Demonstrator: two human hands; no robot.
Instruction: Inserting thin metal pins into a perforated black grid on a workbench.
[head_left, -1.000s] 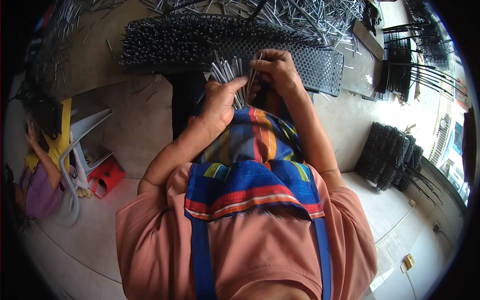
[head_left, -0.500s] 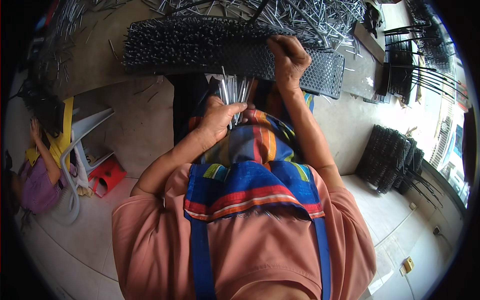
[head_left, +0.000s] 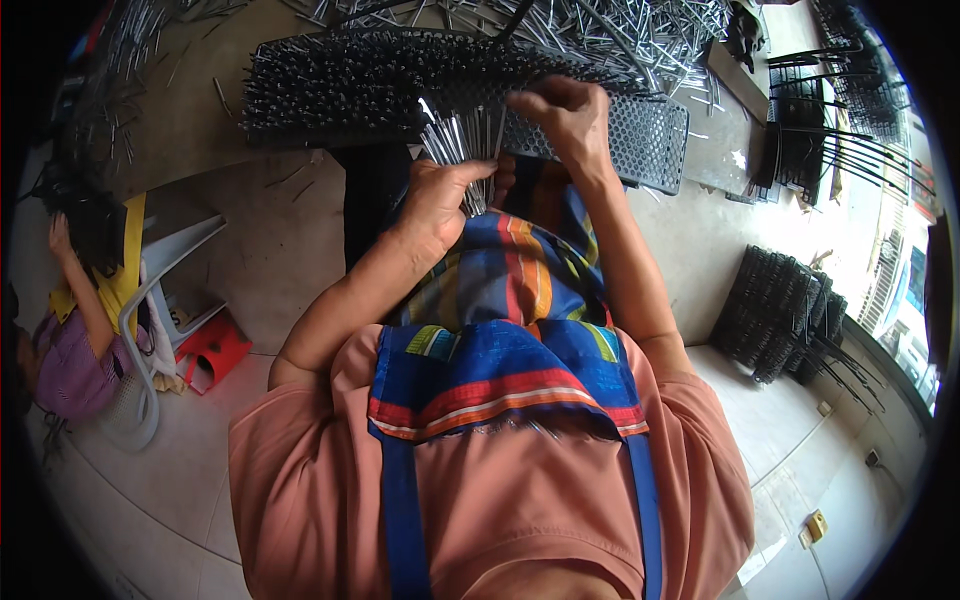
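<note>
My left hand (head_left: 440, 200) is closed around a fanned bundle of thin silvery metal rods (head_left: 455, 140), its thumb laid across them. The bundle stands in front of the near edge of a long black perforated tray (head_left: 640, 140). Dense upright pieces with dark tips (head_left: 340, 90) fill the left and middle of that tray, while bare honeycomb holes show at its right. My right hand (head_left: 575, 125) hovers over the tray, just right of the bundle, with thumb and fingers pinched together. What the pinch holds, if anything, is too small to make out.
A heap of loose metal rods (head_left: 640, 40) covers the back of the table (head_left: 190, 110). Black racks (head_left: 800, 130) stand at the right, with more stacked racks (head_left: 775, 310) on the floor. At the left are another person's arm (head_left: 85, 290), a grey chair (head_left: 150, 310) and a red container (head_left: 215, 350).
My right hand has come left across the tray toward the rod bundle. My left hand has lifted the bundle a little farther forward, and its rods now spread to the left.
</note>
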